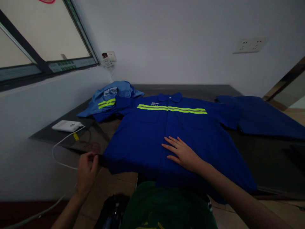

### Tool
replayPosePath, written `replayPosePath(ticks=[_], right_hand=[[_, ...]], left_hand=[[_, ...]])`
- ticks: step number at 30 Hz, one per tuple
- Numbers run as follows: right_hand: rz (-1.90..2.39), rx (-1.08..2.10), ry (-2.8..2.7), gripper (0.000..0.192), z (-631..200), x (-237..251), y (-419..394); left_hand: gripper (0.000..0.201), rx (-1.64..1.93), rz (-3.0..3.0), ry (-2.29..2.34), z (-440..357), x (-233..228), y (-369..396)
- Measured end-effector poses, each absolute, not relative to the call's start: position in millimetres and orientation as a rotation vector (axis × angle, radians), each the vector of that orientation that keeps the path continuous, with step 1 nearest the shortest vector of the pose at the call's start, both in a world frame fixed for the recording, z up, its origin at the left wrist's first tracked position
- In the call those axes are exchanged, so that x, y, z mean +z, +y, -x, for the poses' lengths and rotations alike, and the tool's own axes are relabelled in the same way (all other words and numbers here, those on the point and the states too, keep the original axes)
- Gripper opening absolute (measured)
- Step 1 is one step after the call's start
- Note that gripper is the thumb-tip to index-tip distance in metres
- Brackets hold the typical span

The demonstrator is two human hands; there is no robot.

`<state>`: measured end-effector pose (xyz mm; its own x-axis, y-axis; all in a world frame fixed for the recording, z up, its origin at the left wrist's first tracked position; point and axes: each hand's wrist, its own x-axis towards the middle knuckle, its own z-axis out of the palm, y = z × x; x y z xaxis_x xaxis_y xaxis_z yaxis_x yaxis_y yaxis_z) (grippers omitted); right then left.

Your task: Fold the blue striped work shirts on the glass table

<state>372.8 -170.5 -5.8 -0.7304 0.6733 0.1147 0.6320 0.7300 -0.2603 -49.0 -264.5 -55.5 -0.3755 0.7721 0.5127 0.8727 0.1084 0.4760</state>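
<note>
A blue work jacket [147,136] with a collar and a yellow-green reflective chest band lies spread out, front up, its hem towards me and hanging over the table's near edge. My right hand [183,154] rests flat on its front near the button placket, fingers spread, a ring on one finger. At the jacket's lower left corner, my left hand [87,171] is closed in a pinch at the hem. The cloth between those fingertips is dark and partly hidden.
Crumpled lighter-blue clothing [124,89] with a reflective strip lies at the back left. A white power bank [68,126] with a white cable [53,152] sits at the table's left. Another blue garment [267,117] lies at right on the dark table [269,165]. Walls stand behind and left.
</note>
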Motion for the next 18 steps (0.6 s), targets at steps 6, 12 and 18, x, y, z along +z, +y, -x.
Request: replayPosePath(ticks=[6,12,18], right_hand=[[1.043,0.296,-2.732,0.048,-372,-9,-170],[1.064,0.253,-2.858,0.048,-363,12,-163],[1.156,0.130,-3.085,0.032,-315,77,-126]], left_hand=[[0.055,-1.637,1.548,-2.608,15,-96,-289],[0.064,-1.918,1.333,-2.577,5,-121,-276],[0.059,-1.941,1.157,-2.724,8,-121,-280]])
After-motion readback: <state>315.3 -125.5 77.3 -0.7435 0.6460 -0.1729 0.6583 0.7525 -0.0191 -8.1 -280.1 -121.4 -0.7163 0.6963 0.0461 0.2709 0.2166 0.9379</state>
